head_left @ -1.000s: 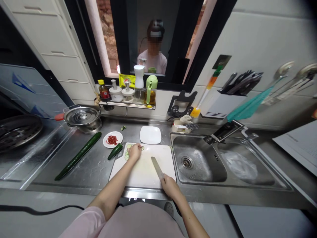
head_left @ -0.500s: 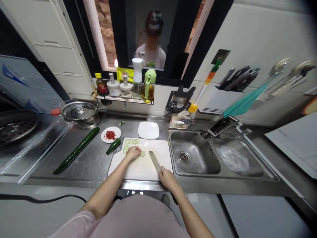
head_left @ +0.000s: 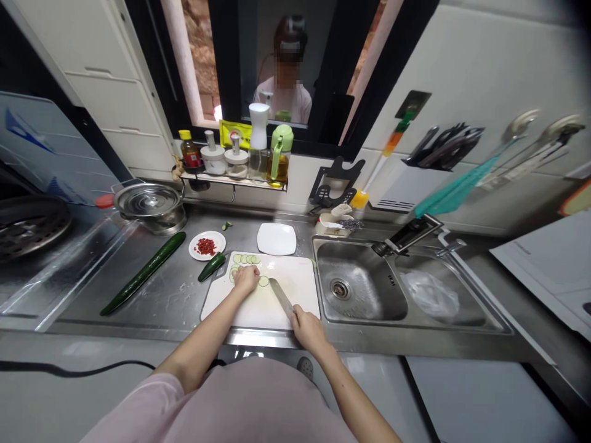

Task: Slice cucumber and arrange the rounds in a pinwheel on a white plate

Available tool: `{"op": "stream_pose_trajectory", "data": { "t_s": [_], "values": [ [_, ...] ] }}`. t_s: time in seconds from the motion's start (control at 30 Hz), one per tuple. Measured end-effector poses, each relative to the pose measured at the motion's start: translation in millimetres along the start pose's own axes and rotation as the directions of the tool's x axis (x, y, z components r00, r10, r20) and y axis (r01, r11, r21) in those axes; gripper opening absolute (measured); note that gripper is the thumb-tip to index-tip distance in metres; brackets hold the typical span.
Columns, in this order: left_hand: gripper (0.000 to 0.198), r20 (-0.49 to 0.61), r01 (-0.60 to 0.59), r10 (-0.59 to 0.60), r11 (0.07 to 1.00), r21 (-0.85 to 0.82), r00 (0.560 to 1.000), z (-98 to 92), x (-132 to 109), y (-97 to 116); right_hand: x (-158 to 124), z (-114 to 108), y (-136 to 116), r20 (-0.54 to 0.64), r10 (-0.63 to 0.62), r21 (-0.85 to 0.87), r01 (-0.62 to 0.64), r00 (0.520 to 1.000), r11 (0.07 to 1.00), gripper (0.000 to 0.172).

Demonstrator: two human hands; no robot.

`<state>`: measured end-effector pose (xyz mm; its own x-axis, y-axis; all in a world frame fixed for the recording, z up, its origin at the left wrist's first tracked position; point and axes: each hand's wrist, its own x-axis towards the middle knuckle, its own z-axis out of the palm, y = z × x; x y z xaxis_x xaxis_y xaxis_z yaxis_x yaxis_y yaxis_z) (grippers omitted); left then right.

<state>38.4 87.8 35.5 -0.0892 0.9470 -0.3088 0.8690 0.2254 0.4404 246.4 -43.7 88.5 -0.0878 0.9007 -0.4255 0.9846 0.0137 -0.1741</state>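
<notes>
The grip of the right hand (head_left: 308, 328) is clamped on the long-bladed steel knife (head_left: 281, 296), apparently to steady its tip just beside the round pale-green cucumber slice (head_left: 263, 281) on the white rectangular cutting board (head_left: 268, 314); the curled left hand's (head_left: 246, 279) grip cannot be determined.

You have moderate light, with glare on the brushed stainless-steel counter (head_left: 180, 301) and round, shiny metal lid (head_left: 148, 200). Your wide view bends and blurs toward its edges, its upper right corner goes black, and pixelation patches the black-framed glass window (head_left: 259, 49).
</notes>
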Motion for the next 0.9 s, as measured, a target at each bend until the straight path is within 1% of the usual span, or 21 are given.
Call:
{"op": "stream_pose_trajectory", "data": {
  "t_s": [0.2,0.43,0.67,0.9],
  "values": [
    [0.011,0.017,0.006,-0.007,1.0,0.022,1.0,-0.1,2.0,1.6,1.1,-2.6,-5.1,0.015,-0.029,-0.037,0.03,0.999,0.999,0.031],
    [0.013,0.029,0.01,-0.011,0.999,0.041,1.0,-0.5,1.4,2.0,3.2,-5.8,-11.2,0.032,-0.041,-0.074,0.043,0.999,0.996,0.031],
    [0.016,0.025,0.016,-0.017,0.999,0.034,1.0,-0.2,2.8,2.3,8.5,-9.7,-11.3,0.07,-0.061,-0.114,0.069,0.996,0.991,0.03],
    [0.016,0.04,0.026,-0.028,0.999,0.043,0.999,-1.7,7.2,3.0,17.1,-15.7,-11.1,0.136,-0.078,-0.135,0.096,0.988,0.986,0.031]
  ]
}}
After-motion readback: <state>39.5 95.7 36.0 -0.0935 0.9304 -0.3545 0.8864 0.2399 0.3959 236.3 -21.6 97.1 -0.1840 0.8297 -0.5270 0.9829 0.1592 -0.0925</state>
